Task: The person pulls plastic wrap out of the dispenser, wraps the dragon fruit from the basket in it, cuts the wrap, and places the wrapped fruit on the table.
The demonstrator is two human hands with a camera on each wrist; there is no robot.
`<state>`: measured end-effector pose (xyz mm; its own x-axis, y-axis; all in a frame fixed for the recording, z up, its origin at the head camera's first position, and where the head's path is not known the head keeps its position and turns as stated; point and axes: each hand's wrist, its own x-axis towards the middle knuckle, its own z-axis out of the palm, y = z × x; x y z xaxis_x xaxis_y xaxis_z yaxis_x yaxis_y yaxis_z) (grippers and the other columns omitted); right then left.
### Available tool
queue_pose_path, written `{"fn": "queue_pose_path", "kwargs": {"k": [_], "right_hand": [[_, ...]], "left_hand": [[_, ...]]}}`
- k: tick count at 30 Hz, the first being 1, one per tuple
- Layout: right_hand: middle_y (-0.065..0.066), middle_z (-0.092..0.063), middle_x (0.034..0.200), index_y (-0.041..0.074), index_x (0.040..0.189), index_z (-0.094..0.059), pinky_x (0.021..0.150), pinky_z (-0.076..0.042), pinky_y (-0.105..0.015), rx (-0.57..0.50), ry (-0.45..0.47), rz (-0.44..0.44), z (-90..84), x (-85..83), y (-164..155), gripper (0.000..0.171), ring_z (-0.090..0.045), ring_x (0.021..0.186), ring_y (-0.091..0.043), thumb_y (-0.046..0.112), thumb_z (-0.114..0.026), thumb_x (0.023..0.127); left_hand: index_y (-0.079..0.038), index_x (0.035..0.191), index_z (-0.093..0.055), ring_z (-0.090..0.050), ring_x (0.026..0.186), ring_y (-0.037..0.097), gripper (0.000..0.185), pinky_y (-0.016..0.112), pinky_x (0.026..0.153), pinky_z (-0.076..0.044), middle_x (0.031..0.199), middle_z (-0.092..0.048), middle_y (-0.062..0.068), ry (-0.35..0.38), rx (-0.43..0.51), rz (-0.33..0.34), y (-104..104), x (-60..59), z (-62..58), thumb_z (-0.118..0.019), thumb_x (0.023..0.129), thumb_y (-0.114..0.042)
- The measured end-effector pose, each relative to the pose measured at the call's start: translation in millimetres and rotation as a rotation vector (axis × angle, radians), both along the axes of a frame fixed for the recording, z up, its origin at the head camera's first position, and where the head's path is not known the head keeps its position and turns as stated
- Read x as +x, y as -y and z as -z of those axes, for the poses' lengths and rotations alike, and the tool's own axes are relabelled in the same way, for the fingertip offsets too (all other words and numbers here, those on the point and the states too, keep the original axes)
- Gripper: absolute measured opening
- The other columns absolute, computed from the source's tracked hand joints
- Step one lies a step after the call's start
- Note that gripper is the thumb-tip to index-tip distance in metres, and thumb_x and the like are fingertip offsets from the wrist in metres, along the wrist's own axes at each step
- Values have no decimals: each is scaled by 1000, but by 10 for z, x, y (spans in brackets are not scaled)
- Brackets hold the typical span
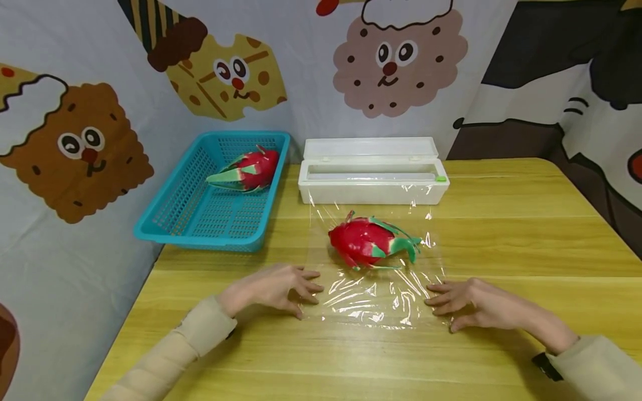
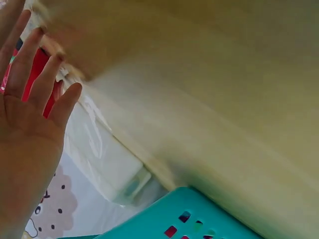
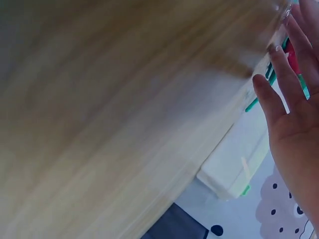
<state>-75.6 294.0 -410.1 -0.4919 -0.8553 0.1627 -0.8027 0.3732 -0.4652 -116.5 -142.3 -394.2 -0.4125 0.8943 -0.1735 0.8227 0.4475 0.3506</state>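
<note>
Fingers of both my hands lie straight and loosely spread, holding nothing: my left hand rests palm down with its fingertips at the near left edge of the cling film, and my right hand rests the same way at the near right edge. Beneath everything is the yellow wooden table, backed by a cloth printed with cartoon biscuits. Next in size comes the turquoise basket at the far left of the table, with a dragon fruit lying in its far end. Just right of the basket stands the white film dispenser box, lid tipped back, and from it the sheet of cling film runs toward me across the wood, wrinkled and glinting. A second dragon fruit lies on its side on that film, between the box and my hands, apart from both hands, its green tips pointing right. From my left wrist the open palm shows with red fruit behind the fingers and the basket rim below; from my right wrist the open hand sits above the box, though both views are blurred.
</note>
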Motion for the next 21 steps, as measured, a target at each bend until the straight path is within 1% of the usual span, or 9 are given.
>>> {"fn": "queue_pose_path", "kwargs": {"k": [2,4,6,8,12,15,17,18,21], "right_hand": [[-9,-67,121,20,114,-70,104,-23,-2,-4,25,-13,15,-25,-14,37,-49,129,-11,31,-73,79],[-10,-67,120,18,111,-71,101,-26,0,-11,45,-26,26,-51,-24,34,-49,129,-10,29,-73,79],[-11,-68,118,17,109,-72,99,-29,1,-20,45,-39,37,-78,-28,32,-53,126,-13,26,-73,79],[-12,-69,115,17,106,-73,96,-34,1,-31,44,-40,48,-103,-26,28,-57,121,-16,20,-74,79],[-10,-71,111,17,102,-75,87,-43,-1,-56,76,-25,53,-140,-19,23,-62,115,-16,10,-73,80],[-9,-72,108,17,96,-76,85,-45,-2,-75,99,-10,46,-154,-13,20,-63,113,-14,6,-72,80],[-7,-73,106,19,92,-75,87,-45,-3,-93,102,-5,38,-161,-8,21,-64,112,-13,3,-71,80],[-7,-73,106,20,92,-74,87,-45,-3,-106,111,-3,31,-163,-8,23,-65,111,-13,0,-69,81],[-7,-74,104,18,95,-71,87,-46,-4,-158,101,2,-3,-175,-5,30,-66,107,-10,-8,-66,80]], "left_hand": [[-28,112,-70,-45,135,21,39,43,113,-35,134,-57,-7,-3,-9,-8,10,1,32,-73,76,-42],[-28,110,-71,-45,135,19,36,42,113,-35,133,-57,-7,8,1,-19,15,-4,50,-73,76,-41],[-27,109,-72,-45,134,18,34,42,114,-34,132,-58,-6,29,20,-27,16,-11,65,-73,77,-39],[-26,108,-72,-46,133,17,30,42,113,-35,130,-59,-6,42,45,-33,18,-17,83,-73,79,-35],[-25,105,-74,-50,130,15,22,41,111,-37,126,-62,-7,44,82,-48,17,-30,108,-70,83,-27],[-24,102,-75,-52,128,15,18,39,109,-40,122,-64,-8,52,113,-63,9,-40,115,-68,86,-25],[-21,101,-75,-56,124,16,17,37,106,-44,119,-67,-5,63,159,-69,2,-48,120,-67,87,-23],[-19,101,-75,-58,122,17,16,35,104,-46,117,-68,-3,80,189,-76,0,-53,123,-66,88,-22],[-12,101,-74,-63,115,20,15,32,99,-50,112,-71,4,126,295,-88,4,-73,118,-64,90,-15]]}}
